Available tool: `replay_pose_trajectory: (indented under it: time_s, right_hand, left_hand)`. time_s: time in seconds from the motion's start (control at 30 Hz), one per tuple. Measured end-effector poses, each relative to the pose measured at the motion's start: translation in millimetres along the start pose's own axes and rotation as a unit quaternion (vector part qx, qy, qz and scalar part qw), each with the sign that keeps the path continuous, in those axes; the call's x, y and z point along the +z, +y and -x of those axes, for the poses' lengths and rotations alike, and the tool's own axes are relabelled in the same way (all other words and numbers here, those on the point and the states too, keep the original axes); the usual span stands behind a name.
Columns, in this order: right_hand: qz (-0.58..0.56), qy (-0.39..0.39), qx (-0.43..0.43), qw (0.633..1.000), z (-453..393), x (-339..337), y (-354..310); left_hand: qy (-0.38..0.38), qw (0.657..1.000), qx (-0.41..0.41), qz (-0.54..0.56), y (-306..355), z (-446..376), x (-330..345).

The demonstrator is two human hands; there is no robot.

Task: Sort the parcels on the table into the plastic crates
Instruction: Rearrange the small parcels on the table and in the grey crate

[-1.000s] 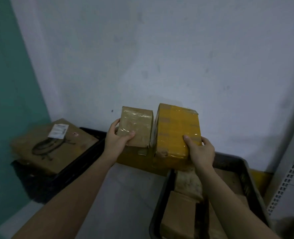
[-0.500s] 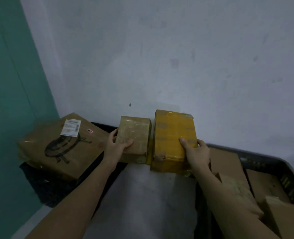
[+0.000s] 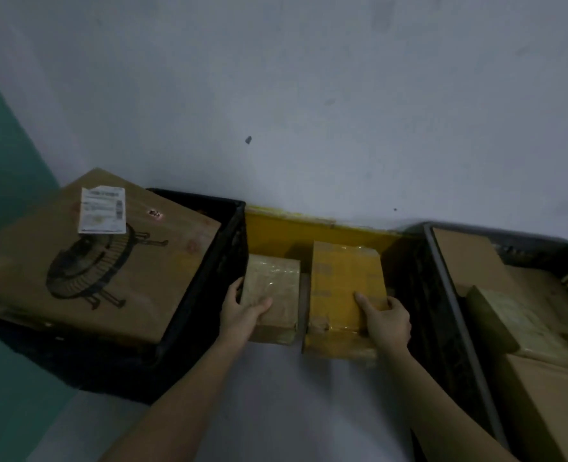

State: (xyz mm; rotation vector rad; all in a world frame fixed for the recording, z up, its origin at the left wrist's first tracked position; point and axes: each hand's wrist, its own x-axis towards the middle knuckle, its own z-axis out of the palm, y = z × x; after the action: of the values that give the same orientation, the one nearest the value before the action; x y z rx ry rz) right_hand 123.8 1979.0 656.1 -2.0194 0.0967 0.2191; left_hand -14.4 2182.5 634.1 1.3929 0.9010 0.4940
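My left hand [image 3: 242, 310] grips a small brown taped parcel [image 3: 276, 291] at its near left corner. Beside it, my right hand [image 3: 384, 316] grips a yellow taped parcel [image 3: 345, 281] at its near right corner. Both parcels sit low in the gap between two crates, a narrow space apart. A black plastic crate [image 3: 232, 235] stands on the left, with a large cardboard box [image 3: 102, 258] lying tilted across its top. The grey plastic crate [image 3: 442, 271] on the right holds several brown parcels [image 3: 515, 315].
A yellow ledge [image 3: 309, 228] runs along the foot of the white wall behind the parcels. A teal surface [image 3: 6, 181] fills the far left. Pale floor [image 3: 276, 401] lies between the crates, under my forearms.
Both hands have lowered the two parcels down into the gap between the crates. My view has tilted downward, showing more of both crates.
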Motion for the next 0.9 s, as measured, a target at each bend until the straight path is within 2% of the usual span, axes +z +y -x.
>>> replay_pose_trajectory:
  time_s: [0.13,0.23,0.33,0.4,0.43,0.5,0.6,0.67,0.73,0.9]
  right_hand:
    - [-0.017,-0.027,0.055,0.998,-2.0,12.4,46.0]
    - [-0.044,-0.084,0.076,0.993,5.9,27.7,73.5]
    - [-0.011,-0.121,0.033,0.992,10.7,42.1,80.6]
    - [0.091,-0.082,-0.036,0.992,9.9,46.8,77.7]
    - [0.163,-0.051,-0.090,0.981,10.4,46.8,74.3]
    - [0.282,-0.026,-0.203,0.937,14.1,46.5,68.6]
    - [0.383,-0.097,-0.285,0.873,22.9,48.6,63.0]
    - [0.433,-0.153,-0.294,0.838,29.5,54.9,65.8]
    - [0.465,-0.178,-0.287,0.819,32.5,61.6,71.2]
    - [0.476,-0.180,-0.284,0.813,20.8,73.0,68.3]
  left_hand:
    - [-0.003,0.998,-0.052,-0.044,-51.0,-5.1,0.6]
    - [0.002,0.995,-0.067,-0.078,-81.5,-4.2,-3.6]
    - [0.005,0.983,-0.037,-0.178,-98.4,-6.1,-12.4]
    - [0.013,0.957,0.017,-0.289,-99.6,-5.6,-18.3]
    - [0.013,0.940,0.062,-0.336,-97.4,-4.3,-20.2]
    - [-0.009,0.903,0.152,-0.402,-94.3,-0.9,-22.0]
    - [-0.066,0.837,0.230,-0.492,-102.5,13.2,-18.4]
    - [-0.084,0.803,0.242,-0.537,-110.9,23.0,-15.5]
    - [-0.093,0.789,0.239,-0.558,-118.1,25.6,-13.3]
    - [-0.091,0.766,0.259,-0.581,-124.3,0.4,-15.7]
